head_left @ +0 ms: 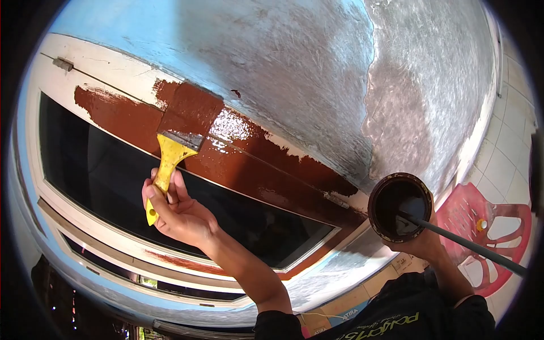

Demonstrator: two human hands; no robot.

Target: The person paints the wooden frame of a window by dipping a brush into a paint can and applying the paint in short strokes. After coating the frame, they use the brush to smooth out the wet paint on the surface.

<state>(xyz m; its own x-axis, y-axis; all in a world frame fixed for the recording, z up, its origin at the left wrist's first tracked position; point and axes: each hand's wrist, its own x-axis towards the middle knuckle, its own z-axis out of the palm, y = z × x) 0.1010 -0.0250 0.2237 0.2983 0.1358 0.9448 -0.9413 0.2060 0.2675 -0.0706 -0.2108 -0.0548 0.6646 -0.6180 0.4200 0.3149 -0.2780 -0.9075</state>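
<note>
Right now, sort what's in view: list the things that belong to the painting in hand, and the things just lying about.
In use:
yellow-handled flat paintbrush in the left hand
round tin of dark brown paint with a dark stirring stick, in the right hand
white wooden window frame, partly coated brown

Lying about:
red plastic chair
labelled cardboard box

One paintbrush [170, 158], one paint can [376, 195], one stirring stick [470, 246], one red chair [469, 208]

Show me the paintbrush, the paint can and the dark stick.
paintbrush [180, 140], head view, on its metal ferrule.
paint can [372, 205], head view, on its left rim.
stick [464, 244], head view, midway along its shaft.
</note>
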